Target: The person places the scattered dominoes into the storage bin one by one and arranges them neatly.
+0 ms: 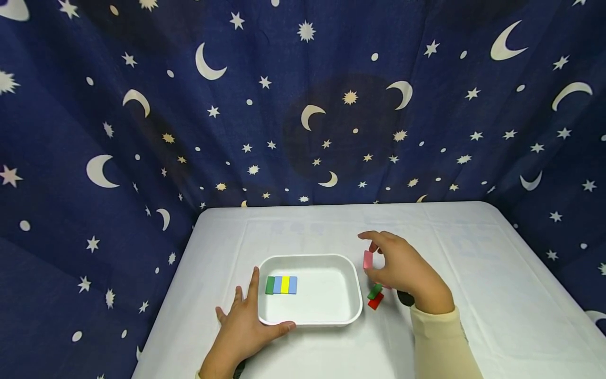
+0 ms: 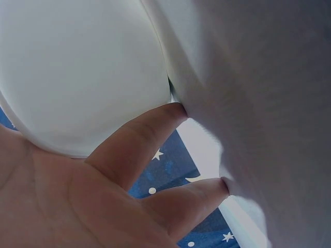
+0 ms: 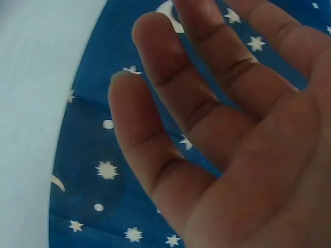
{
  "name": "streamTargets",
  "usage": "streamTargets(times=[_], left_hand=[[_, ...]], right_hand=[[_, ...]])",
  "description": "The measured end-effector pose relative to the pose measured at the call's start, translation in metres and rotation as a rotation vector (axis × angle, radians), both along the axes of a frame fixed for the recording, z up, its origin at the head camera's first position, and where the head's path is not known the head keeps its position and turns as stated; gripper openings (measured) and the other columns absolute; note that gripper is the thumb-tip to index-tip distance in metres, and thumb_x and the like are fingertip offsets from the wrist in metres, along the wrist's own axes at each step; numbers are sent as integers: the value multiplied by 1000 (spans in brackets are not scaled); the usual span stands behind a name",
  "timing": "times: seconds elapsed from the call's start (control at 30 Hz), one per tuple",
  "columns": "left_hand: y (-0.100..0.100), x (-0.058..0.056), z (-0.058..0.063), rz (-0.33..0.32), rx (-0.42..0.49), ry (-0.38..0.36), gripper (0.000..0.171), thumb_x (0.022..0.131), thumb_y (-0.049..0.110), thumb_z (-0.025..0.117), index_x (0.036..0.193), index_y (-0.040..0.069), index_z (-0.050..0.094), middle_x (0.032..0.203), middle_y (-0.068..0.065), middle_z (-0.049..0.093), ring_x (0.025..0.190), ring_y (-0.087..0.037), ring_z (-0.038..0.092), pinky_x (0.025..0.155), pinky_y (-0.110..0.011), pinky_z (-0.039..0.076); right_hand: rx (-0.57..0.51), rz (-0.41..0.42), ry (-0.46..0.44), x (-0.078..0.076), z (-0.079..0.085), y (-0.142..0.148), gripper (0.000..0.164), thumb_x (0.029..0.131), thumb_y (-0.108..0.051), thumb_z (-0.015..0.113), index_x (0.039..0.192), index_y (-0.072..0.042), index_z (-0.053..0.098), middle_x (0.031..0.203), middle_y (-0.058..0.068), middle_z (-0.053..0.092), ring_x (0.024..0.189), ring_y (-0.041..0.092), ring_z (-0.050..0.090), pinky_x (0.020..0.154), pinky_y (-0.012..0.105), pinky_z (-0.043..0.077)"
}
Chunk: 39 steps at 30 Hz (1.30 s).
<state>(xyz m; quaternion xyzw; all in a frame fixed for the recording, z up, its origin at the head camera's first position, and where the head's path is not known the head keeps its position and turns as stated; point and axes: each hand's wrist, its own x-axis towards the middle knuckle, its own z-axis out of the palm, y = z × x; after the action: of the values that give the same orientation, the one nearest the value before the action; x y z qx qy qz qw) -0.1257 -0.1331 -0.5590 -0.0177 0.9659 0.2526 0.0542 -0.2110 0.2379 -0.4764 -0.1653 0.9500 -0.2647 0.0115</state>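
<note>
A white rectangular tray [image 1: 326, 319] sits on the table. Inside it, toward the left, several small blocks stand side by side in a row: a green block [image 1: 270, 285], blue ones and a yellow block [image 1: 285, 285]. My left hand [image 1: 246, 325] is spread at the tray's front left corner, index finger along the left rim and thumb by the front wall. To the right of the tray, my right hand [image 1: 402, 266] pinches a pink block [image 1: 367, 259] between thumb and a fingertip. Below that hand lie a green block [image 1: 375, 291] and a red block [image 1: 376, 301].
Another pink piece [image 1: 386, 287] shows partly under the right hand. A white cloth covers the table [image 1: 303, 231]. Dark blue curtains [image 1: 265, 158] with moons and stars hang behind it and at both sides.
</note>
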Motion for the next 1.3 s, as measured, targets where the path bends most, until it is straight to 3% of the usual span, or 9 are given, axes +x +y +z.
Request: streamTargets(times=[0.37, 0.87, 1.07, 1.3], left_hand=[[-2, 1, -2, -3, -4, 8, 155, 50, 103, 67, 171, 35, -3, 154, -20, 54, 150, -54, 32, 99, -94, 8], [-3, 1, -5, 8, 5, 0, 154, 50, 101, 71, 169, 42, -7, 154, -20, 54, 152, -52, 30, 101, -92, 6], [-3, 1, -5, 7, 7, 4, 154, 50, 100, 72, 170, 39, -4, 154, -21, 53, 151, -53, 30, 101, -93, 6], [-2, 0, -3, 1, 4, 6, 155, 50, 103, 68, 170, 37, -3, 154, -19, 54, 151, -53, 31, 101, -93, 6]], right_hand=[[8, 71, 143, 15, 22, -6, 72, 77, -17, 87, 144, -19, 61, 107, -2, 66, 99, 20, 62, 87, 44, 53], [-32, 97, 259, 20, 31, -10, 71, 79, -21, 88, 145, -19, 60, 111, -3, 66, 102, 22, 63, 89, 45, 52], [-96, 112, 377, 18, 32, -14, 78, 76, -17, 91, 147, -16, 60, 109, -3, 66, 100, 18, 61, 88, 43, 51], [-189, 82, 525, 16, 36, -22, 90, 78, -18, 89, 159, -20, 49, 108, -2, 64, 100, 21, 61, 88, 36, 48]])
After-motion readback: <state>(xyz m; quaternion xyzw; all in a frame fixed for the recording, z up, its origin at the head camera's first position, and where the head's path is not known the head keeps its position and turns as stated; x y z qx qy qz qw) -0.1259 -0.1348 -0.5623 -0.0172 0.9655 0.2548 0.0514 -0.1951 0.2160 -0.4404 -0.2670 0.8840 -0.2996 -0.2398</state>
